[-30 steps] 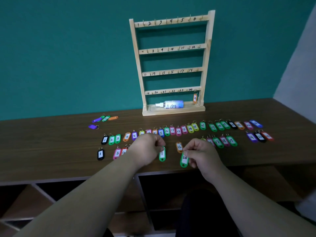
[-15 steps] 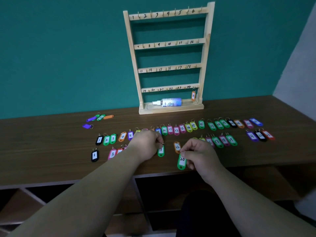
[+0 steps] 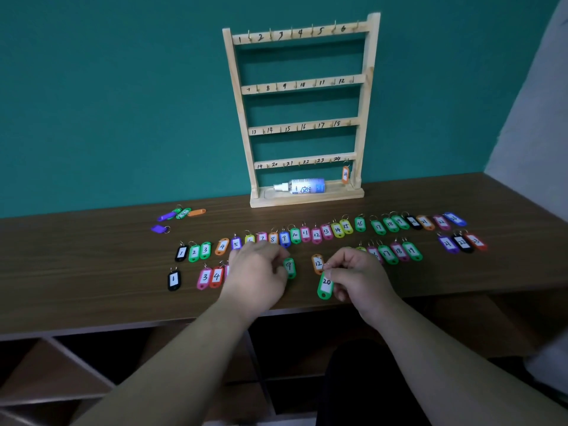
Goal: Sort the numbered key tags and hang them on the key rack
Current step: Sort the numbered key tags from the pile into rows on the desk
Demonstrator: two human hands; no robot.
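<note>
- On the near part of the counter [image 3: 92, 272], the right hand [image 3: 359, 278] pinches the green tag 20 [image 3: 325, 285] at its ring end, with thumb and forefinger fingers [image 3: 330, 273] closed on it. The tag's lower end is at the wood; whether it rests there I cannot tell.
- The left hand [image 3: 258, 272] is curled with its fingers at the top of the green tag 9 [image 3: 289, 267], which lies flat. Whether they grip its ring is hidden.
- The step seems to be seating 20 in the second, nearer row. A good move keeps the pinch on the ring and carries the tag rightward over the orange tag 12 [image 3: 317, 263]. It then lays the tag label-up in the gap past the green tag 19 [image 3: 412, 250], clear of its neighbours.
- Key rack [image 3: 302, 84]: one, standing at the back of the counter, with four rails of six numbered hooks, 1 to 24.
- Hung tags: one, the orange tag 24 [image 3: 345, 174] on the last hook.
- Back row: twenty-three tags, reading 1 through 23.
- Nearer row: about a dozen show, and some are hidden under the hands.
- Loose tags [image 3: 181, 213] at the far left: four or five.
- Spray bottle [image 3: 302, 186]: one, lying on the rack's base.
</note>
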